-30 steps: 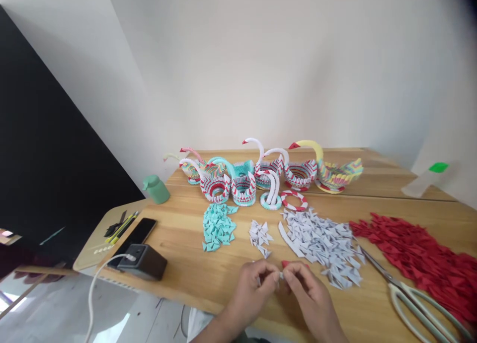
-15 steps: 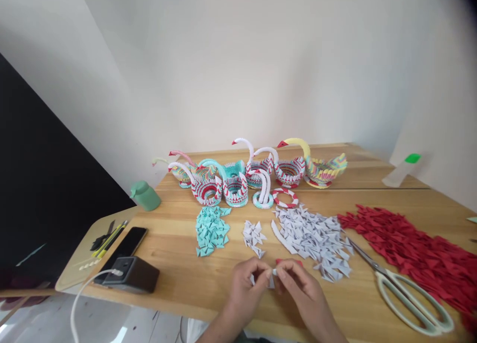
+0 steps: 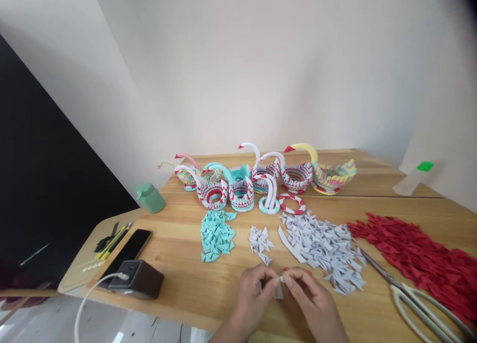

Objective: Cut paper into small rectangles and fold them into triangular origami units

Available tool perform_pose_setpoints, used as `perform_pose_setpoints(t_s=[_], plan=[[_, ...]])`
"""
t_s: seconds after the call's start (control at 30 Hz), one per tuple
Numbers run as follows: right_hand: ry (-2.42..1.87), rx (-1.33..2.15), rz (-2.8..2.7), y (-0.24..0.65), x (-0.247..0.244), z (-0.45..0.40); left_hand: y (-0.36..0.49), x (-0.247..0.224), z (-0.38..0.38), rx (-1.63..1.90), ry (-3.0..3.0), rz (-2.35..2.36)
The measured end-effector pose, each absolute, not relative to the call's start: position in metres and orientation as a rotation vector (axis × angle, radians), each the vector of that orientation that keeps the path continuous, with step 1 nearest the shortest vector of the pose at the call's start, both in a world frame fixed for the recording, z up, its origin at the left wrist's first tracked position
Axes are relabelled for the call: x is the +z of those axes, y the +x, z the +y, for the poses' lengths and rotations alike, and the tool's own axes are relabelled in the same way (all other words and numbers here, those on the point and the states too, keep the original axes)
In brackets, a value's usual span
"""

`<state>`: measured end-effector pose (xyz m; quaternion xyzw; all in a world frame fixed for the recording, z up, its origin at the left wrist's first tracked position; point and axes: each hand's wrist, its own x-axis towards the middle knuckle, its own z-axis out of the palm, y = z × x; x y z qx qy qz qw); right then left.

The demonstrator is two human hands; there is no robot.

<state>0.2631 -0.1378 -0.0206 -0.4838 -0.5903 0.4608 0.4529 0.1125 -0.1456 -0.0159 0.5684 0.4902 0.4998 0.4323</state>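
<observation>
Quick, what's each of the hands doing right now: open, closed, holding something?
Left hand: closed, pinching a small white paper piece.
Right hand: closed, apparently pinching the same piece.

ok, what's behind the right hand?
A sliver of something red shows just past the right hand; farther back lies a pile of pale folded paper pieces. The hand covers the rest of the red thing, so its full shape can't be told.

Single head-worn view, facing forward and down, hands [image 3: 313, 301] close below, wooden table [image 3: 182, 283] ahead, pale wall [image 3: 238, 75] beyond
</observation>
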Motion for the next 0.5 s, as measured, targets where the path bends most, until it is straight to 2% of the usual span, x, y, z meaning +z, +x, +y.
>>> perform_pose_setpoints(t_s=[0.23, 0.5], plan=[[-1.258, 1.115, -1.43, 0.257, -0.009, -0.135, 0.107, -0.012, -0.141, 1.227, 1.184, 1.099], [-1.126, 1.218, -1.33, 0.255, -0.004, -0.135, 0.097, -0.017, -0.145, 1.24, 1.371, 1.194]])
